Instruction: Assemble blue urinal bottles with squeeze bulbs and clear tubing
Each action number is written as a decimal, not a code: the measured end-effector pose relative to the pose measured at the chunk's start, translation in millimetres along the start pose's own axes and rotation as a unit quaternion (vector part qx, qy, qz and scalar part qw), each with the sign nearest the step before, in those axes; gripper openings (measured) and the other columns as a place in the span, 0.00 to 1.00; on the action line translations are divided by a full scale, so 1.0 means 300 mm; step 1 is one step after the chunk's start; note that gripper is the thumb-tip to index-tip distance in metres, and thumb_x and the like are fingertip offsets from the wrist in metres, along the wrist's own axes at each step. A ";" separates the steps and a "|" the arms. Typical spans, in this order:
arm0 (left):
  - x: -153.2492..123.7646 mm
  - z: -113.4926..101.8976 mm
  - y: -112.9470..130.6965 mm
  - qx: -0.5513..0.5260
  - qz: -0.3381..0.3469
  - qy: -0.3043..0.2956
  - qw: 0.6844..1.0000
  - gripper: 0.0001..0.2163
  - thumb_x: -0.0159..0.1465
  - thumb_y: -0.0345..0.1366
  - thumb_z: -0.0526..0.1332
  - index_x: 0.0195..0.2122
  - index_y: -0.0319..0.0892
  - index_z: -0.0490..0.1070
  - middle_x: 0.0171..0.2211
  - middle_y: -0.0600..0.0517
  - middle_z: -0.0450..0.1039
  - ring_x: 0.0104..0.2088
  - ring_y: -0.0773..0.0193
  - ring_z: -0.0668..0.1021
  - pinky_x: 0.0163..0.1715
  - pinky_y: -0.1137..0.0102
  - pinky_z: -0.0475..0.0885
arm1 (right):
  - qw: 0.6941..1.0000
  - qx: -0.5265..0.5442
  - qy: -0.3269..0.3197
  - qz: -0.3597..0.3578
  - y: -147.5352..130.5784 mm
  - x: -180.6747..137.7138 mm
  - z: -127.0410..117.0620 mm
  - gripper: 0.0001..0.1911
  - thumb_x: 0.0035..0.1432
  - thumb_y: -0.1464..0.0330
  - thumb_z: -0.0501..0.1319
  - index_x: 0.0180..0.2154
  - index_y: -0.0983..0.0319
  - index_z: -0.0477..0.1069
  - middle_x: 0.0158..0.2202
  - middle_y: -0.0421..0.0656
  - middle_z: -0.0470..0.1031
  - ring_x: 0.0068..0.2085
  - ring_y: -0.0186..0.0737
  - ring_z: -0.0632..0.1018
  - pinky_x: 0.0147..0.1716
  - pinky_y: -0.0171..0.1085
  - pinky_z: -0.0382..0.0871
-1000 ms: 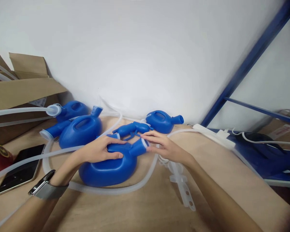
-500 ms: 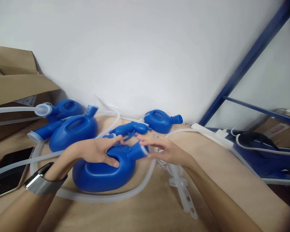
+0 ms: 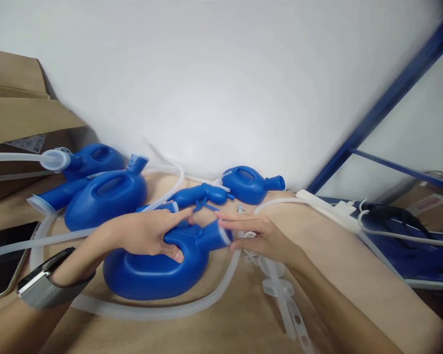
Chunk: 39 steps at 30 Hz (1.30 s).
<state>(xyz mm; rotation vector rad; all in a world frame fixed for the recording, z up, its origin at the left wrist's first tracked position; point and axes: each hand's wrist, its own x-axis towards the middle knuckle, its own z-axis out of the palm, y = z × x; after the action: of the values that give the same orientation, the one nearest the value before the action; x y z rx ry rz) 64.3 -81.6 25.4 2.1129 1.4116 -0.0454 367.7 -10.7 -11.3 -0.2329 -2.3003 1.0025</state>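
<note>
A blue plastic urinal bottle [image 3: 158,275] lies on its side at the front, its neck pointing right. My left hand [image 3: 147,233] grips it across the handle, the thumb hooked into the handle opening. At the neck's mouth, a white ring or liner [image 3: 225,234] shows inside the rim. My right hand [image 3: 260,237] pinches this end, fingers above and thumb below. Its palm side is partly hidden, so anything small in it cannot be made out. Just behind my left hand are smaller blue bottle-shaped parts [image 3: 203,193].
More blue urinal bottles lie at the left [image 3: 107,196] and back right [image 3: 245,184]. A clear hose [image 3: 162,312] curves round the front. White plastic straps [image 3: 280,290], a phone [image 3: 2,270], a cardboard box [image 3: 18,115] and a power strip [image 3: 328,209] are around.
The view has shifted slightly. Both hands stay on the same bottle, and my right fingers sit a little closer round its mouth.
</note>
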 end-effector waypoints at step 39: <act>0.014 0.004 0.018 -0.021 0.123 0.028 0.992 0.34 0.65 0.45 0.67 0.71 0.56 0.60 0.66 0.51 0.71 0.58 0.50 0.77 0.57 0.64 0.71 | 0.975 -0.179 -0.025 0.126 -0.008 -0.059 0.141 0.42 0.75 0.61 0.52 0.76 0.52 0.25 0.79 0.45 0.32 0.78 0.50 0.40 0.74 0.59 0.47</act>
<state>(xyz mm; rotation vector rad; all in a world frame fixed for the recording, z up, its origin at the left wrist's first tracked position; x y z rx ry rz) 71.0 -80.1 25.5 2.2519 1.1612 0.1411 356.7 -44.6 -40.1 -0.6685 -2.5325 0.7080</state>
